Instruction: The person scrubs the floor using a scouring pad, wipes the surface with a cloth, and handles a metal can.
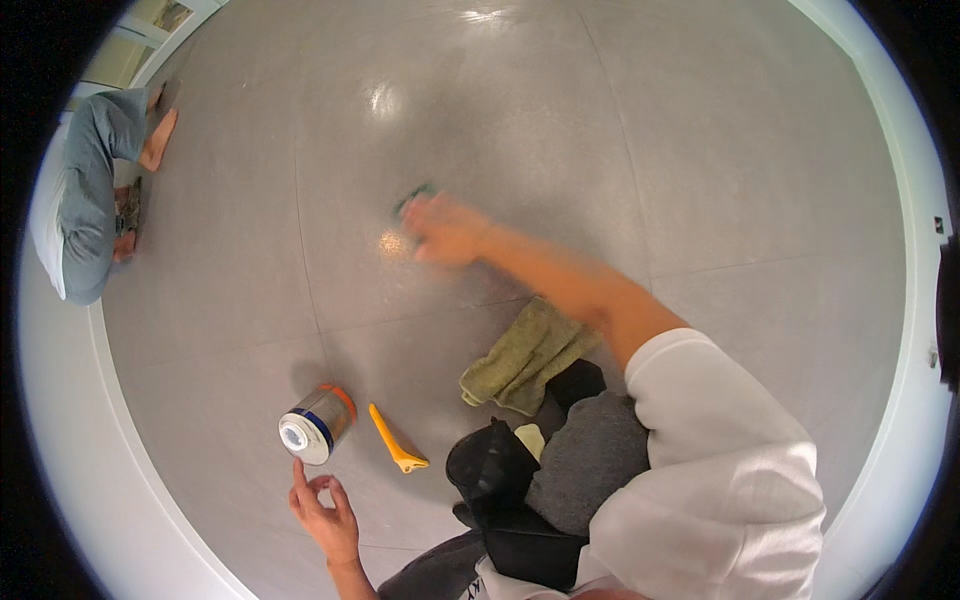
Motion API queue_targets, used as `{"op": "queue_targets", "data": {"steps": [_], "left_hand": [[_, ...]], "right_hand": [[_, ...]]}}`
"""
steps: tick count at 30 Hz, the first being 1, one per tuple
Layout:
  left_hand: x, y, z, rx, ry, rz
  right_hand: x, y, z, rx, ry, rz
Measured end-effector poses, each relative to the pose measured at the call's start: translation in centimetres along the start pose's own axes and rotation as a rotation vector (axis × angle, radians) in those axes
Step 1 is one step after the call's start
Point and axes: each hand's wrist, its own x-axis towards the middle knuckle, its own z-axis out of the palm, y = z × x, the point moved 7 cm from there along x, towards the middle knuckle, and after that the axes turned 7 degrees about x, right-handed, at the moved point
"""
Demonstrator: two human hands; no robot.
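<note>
Out on the smooth grey floor (760, 340), a long reach and two risks

We're watching two trouble spots. First, the cylindrical metal can with white cap, blue band and orange rim (322, 420), down at lower left: we reckon a careless nudge from the left hand (325, 518), its index finger aimed at the cap end, could tip or roll it. Second, the small dark green pad (412, 196), up ahead on the floor: pushed unevenly, it could slip from under the fingers, and a low backswing of the forearm (560, 275) could snag the rumpled olive-green cloth (530, 355).

Now the pose! We see the right hand (450, 232) laid over the pad at the end of that diagonal forearm; blur stops us telling whether its fingers grip or merely press. The left? Holding nothing, index extended, thumb spread; whether that fingertip touches the can, we can't tell. Our two hands are well apart, and the slender yellow tool with a broader end (395, 440) lies just right of the can.
</note>
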Motion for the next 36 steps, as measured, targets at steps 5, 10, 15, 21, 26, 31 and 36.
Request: {"op": "queue_targets", "data": {"steps": [5,10,15,21,26,31,36], "left_hand": [[-2.3,-4.0,-2.1,-0.169,0.129,-0.319],[-0.4,-0.4,-1.0,-0.072,0.050,-0.125],[0.8,2.5,0.4,0.083,-0.028,0.076],[-0.2,-1.7,-1.6,-0.139,0.091,-0.345],[0.7,0.4,-1.6,0.047,0.076,-0.126],[0.8,-0.8,-0.9,0.021,0.094,-0.104],[1.0,-0.9,-1.4,-0.123,0.122,-0.199]], "right_hand": [[-11.2,20.4,-15.4,-0.175,0.658,0.734],[-3.5,14.8,-10.2,-0.203,0.434,0.812],[0.4,4.8,-1.3,-0.160,0.255,0.035],[-10.7,23.5,-16.5,-0.217,0.653,0.756],[-4.5,13.7,-10.5,-0.278,0.315,0.558],[-6.6,14.5,-11.4,-0.211,0.408,0.312],[-8.8,19.8,-15.6,-0.433,0.580,0.579]]}}
